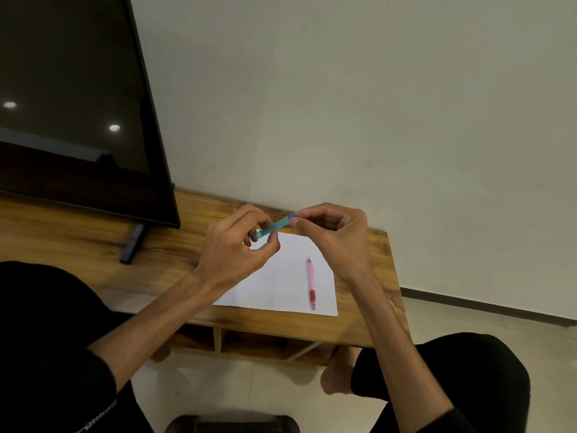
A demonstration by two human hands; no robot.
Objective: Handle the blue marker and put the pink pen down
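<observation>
Above the far edge of the low wooden counter (162,245), two bare hands hold a short translucent teal plastic tube with a blue end (274,225) between them, tilted so that its blue end points up and to the right. The left hand (237,245) has its fingers (265,220) curled round the tube's lower, paler end, thumb and fingertips pinching it. The right hand (334,235) has its fingers curled too, and its thumb and forefinger pinch the blue tip. The tube is off the counter, held over the far corner of a white sheet of paper (281,285) that lies flat on the wood.

On that sheet, to the right of its middle, lies a pink translucent pen with a red grip (311,284), its length running away from the person, the red grip at the near end. The pen is apart from both hands, below the right wrist.

At the left of the counter stands a large black flat screen (78,104), dark and reflecting two ceiling lights, on a slim black foot (132,243). Under the counter top are open wooden compartments (249,342); what they hold cannot be told in the shadow. Behind the counter rises a plain pale wall (374,104), and the floor (234,389) is pale tile. The person's knees in black cloth (46,323) frame the near view.
</observation>
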